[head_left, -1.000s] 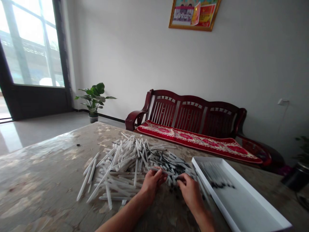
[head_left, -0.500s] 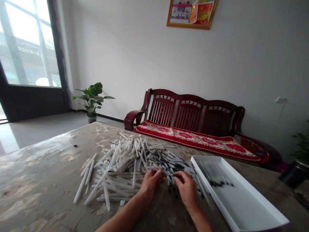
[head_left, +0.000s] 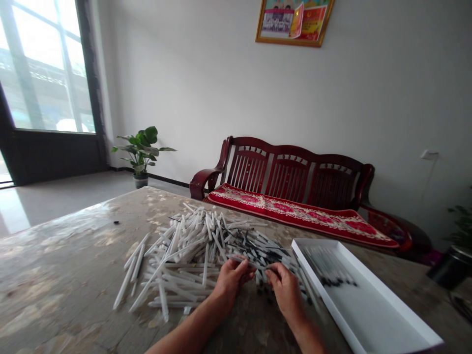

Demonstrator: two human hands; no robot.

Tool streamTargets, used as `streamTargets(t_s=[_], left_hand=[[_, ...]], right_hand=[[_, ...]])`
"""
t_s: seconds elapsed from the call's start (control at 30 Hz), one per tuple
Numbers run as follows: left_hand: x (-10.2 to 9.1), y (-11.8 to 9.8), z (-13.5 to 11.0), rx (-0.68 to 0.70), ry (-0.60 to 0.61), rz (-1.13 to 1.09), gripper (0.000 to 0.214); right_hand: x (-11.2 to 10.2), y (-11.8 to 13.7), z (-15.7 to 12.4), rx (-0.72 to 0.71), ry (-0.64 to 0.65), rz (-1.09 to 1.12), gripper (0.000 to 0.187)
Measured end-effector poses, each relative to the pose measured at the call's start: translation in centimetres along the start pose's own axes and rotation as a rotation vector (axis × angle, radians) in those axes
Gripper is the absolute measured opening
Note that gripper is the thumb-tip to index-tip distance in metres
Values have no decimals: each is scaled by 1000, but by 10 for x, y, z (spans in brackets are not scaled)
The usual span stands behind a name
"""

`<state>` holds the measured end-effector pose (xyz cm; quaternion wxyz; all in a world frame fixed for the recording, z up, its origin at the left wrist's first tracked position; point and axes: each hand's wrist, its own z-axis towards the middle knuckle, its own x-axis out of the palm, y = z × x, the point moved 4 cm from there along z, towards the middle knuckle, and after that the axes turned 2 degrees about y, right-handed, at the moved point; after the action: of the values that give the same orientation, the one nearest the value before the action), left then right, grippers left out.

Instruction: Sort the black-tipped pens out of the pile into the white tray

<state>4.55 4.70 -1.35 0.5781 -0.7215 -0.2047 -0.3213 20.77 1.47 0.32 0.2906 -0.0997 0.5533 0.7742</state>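
Observation:
A big heap of white pen barrels point(head_left: 184, 255) lies on the marbled table point(head_left: 66, 275), mixed on its right with thin dark refills point(head_left: 258, 248). My left hand point(head_left: 230, 280) is closed on a white barrel at the heap's near edge. My right hand point(head_left: 285, 290) pinches a thin dark refill, its fingertips a little apart from the left hand's. Both hands rest low over the table, between the heap and a white tray point(head_left: 383, 314).
The white tray at the right holds several finished pens point(head_left: 328, 268) at its far end. Behind the table stand a dark red wooden bench point(head_left: 295, 182) with a red cushion, a potted plant point(head_left: 142, 152) and a large window.
My right hand has shifted slightly left toward the left hand. The left hand stays closed at the heap's edge.

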Motion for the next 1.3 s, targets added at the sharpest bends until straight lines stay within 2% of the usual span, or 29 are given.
streamTargets(t_s=[0.2,0.4,0.6,0.8,0.93,1.13,1.3], left_hand=[[4,-2,-2,24,30,23,44],[5,1,-3,-9,27,9,44],[4,4,-2,-15,34,-3,41],[4,3,-3,-16,27,5,39],[6,3,-4,-15,32,14,35],[5,3,-3,-16,18,2,35],[6,3,-5,5,14,6,41]], right_hand=[[-1,7,-3,2,89,-67,45],[-3,16,-5,-122,40,-76,39],[3,7,-8,-3,12,-16,52],[0,12,-8,-76,4,-56,45],[2,5,-8,46,53,-36,52],[2,10,-8,-37,14,-31,46],[7,1,-9,172,102,124,54]])
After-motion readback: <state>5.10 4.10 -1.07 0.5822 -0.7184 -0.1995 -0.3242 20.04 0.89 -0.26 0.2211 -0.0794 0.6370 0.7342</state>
